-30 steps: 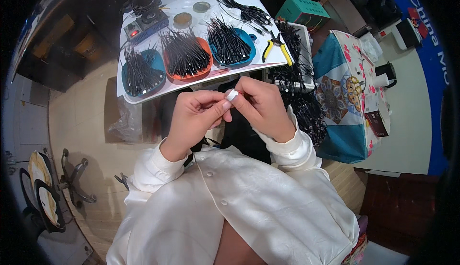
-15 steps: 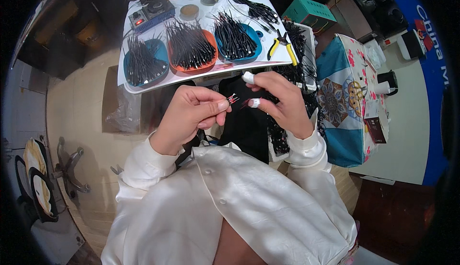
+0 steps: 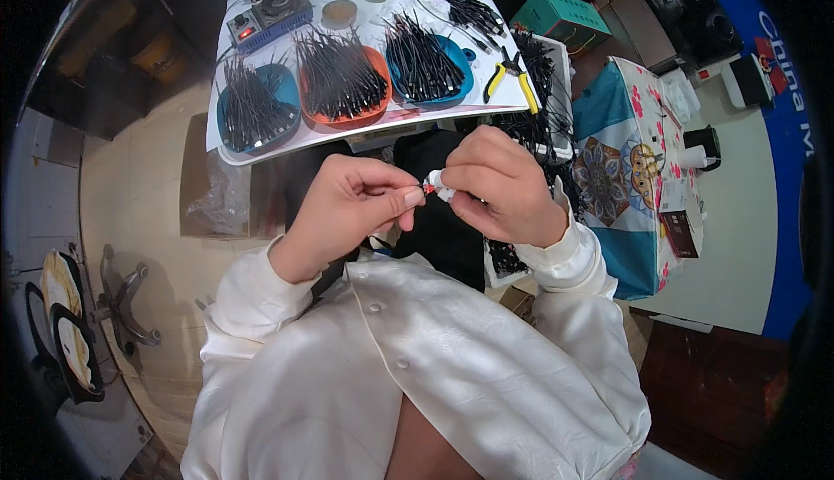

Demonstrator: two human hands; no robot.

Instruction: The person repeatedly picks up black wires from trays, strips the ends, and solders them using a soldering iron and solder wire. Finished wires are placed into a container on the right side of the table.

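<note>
Between thumb and forefinger my left hand [image 3: 352,205] pinches a small bunch of thin wires [image 3: 427,188], red and dark at their ends. My right hand [image 3: 499,186], with white wraps on its thumb and forefinger tips, is closed on the ends of those same wires. The two sets of fingertips almost meet in front of my lap, just below the table edge. Fingers cover most of the wires. Beyond the hands, black cables with small plugs fill a left teal bowl [image 3: 287,129], an orange bowl [image 3: 374,113] and a right teal bowl [image 3: 460,91].
Yellow-handled pliers [image 3: 512,80] lie at the right of the white table [image 3: 347,135]. A blue box with a red light [image 3: 261,28] stands behind the left bowl. Right of the table, a white crate [image 3: 563,89] holds black cables. A patterned cloth [image 3: 608,185] hangs beyond it.
My right hand has moved left and its fingers have closed on the wire ends by my left fingertips. My left hand keeps its pinch in nearly the same place.
</note>
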